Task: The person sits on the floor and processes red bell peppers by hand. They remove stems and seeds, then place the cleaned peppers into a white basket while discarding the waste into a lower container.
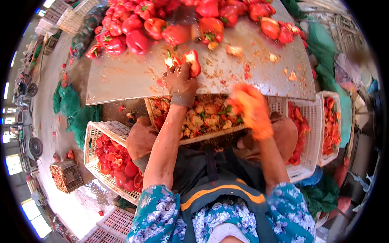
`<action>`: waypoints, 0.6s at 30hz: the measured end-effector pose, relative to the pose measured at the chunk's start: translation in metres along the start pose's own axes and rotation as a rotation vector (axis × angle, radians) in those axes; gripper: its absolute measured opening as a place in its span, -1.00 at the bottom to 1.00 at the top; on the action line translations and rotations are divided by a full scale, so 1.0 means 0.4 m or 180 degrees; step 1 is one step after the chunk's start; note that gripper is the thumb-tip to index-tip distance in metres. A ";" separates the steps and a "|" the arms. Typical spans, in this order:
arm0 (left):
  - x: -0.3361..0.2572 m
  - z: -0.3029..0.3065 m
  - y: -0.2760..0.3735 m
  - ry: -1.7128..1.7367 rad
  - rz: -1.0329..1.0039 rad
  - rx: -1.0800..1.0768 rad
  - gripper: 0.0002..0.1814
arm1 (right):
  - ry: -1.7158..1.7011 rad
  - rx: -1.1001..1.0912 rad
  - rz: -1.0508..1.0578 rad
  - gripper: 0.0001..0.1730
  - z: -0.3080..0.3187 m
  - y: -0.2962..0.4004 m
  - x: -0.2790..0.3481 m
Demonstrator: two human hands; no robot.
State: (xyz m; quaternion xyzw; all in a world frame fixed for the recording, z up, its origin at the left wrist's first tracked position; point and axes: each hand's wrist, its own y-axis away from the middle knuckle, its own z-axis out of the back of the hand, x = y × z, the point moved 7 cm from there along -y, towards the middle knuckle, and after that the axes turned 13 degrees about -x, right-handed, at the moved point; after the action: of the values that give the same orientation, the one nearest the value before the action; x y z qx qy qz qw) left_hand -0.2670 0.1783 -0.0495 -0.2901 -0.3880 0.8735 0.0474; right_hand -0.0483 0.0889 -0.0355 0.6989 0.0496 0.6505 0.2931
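My left hand (182,85), in a brown glove, is on the metal tabletop near its front edge. Its fingers grip a cut red bell pepper half (192,62). Against the same fingers lies another cut pepper piece (170,60) with a green stem. My right hand (249,106), in an orange glove, is blurred over the table's front edge; whether it holds anything cannot be made out. Beyond the left hand, a cleaver (185,15) with a wooden handle lies among whole red bell peppers (136,41).
Below the table edge, between my knees, a crate (209,136) holds pepper cores and scraps. White plastic crates with red pepper pieces stand at my left (106,126) and right (307,167). Green netting (68,103) lies on the floor. Pepper scraps (234,50) dot the metal table (121,82).
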 end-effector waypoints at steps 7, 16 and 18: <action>-0.120 0.036 0.027 0.0762 -0.0956 0.0208 -0.58 | -0.0915 0.0578 0.0011 -0.70 -0.205 -0.123 -0.047; -0.122 -0.006 0.044 0.2141 0.2408 0.0803 -0.63 | -0.0885 0.0265 0.0738 -0.75 -0.145 -0.169 -0.061; -0.081 -0.025 0.065 0.1580 0.2787 0.1078 -0.60 | -0.0054 0.0163 0.0587 -0.76 -0.137 -0.175 -0.083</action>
State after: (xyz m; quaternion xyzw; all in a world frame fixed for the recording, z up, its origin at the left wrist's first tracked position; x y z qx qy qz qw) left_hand -0.2312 0.1568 -0.0579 -0.6112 -0.0611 0.7671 -0.1852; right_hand -0.0827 0.1505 -0.0988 0.7132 -0.0008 0.6673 0.2145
